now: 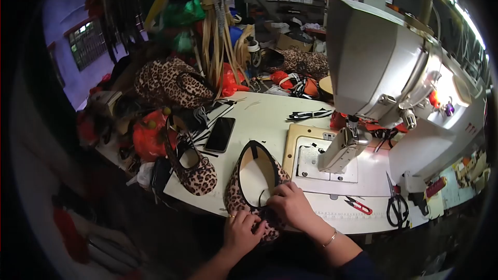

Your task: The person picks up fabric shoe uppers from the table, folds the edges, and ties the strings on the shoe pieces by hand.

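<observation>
Leopard-print shoe upper [234, 194] between fingers [239, 222]

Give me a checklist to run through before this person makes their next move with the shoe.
1. Both hands on the shoe: ok; left hand and right hand touch the near part of the leopard-print shoe.
2. Blades away from fingers: ok; the red snips and black scissors lie off to the right.
3. Phone out of the way: ok; it lies beyond the shoe, apart.
4. Shoe at the machine post: not ok; it is beside it.
5. Machine switched off: cannot tell.
</observation>
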`<move>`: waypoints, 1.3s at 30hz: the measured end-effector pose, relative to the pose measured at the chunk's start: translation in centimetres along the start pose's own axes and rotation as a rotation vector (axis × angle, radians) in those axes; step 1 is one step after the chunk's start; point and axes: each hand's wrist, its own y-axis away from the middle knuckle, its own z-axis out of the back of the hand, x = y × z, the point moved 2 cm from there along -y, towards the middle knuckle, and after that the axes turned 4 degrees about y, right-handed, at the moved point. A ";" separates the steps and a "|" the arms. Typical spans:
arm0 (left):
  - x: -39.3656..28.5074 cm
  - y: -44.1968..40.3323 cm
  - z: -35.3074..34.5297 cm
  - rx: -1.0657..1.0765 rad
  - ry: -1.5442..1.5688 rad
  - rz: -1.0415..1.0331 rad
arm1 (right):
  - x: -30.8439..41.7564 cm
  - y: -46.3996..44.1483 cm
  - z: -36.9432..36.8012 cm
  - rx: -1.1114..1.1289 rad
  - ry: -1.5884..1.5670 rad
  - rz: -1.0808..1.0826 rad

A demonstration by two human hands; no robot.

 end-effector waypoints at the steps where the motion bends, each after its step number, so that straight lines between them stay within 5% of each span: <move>1: 0.1 0.1 -0.1 0.008 0.020 0.004 | 0.0 -0.2 -0.5 0.081 0.029 0.050; 9: 0.7 1.0 1.3 0.101 0.018 -0.027 | 0.1 0.1 -1.8 0.076 0.149 -0.080; 11: 1.9 1.2 1.5 0.121 0.304 0.169 | 0.0 0.2 -1.0 -0.176 -0.157 -0.136; 15: 1.6 -2.0 3.3 -0.060 0.443 0.376 | 1.2 3.1 0.5 -0.201 -0.073 -0.121; 18: 1.8 -2.6 1.7 0.056 0.314 0.127 | 2.4 4.5 0.7 -0.156 -0.035 -0.128; 22: 1.7 -2.7 1.1 0.054 0.319 0.154 | 3.2 4.7 0.9 -0.327 -0.057 -0.169; 28: 2.2 -2.2 0.3 0.075 0.284 0.216 | 2.1 4.9 -0.7 -0.187 -0.024 -0.089; 33: 2.9 -2.0 0.1 -0.112 0.250 0.330 | 2.3 5.3 -0.4 -0.196 0.096 0.066; 39: 1.6 -2.9 1.9 0.021 0.381 0.369 | 2.3 5.7 -0.7 -0.203 0.120 0.057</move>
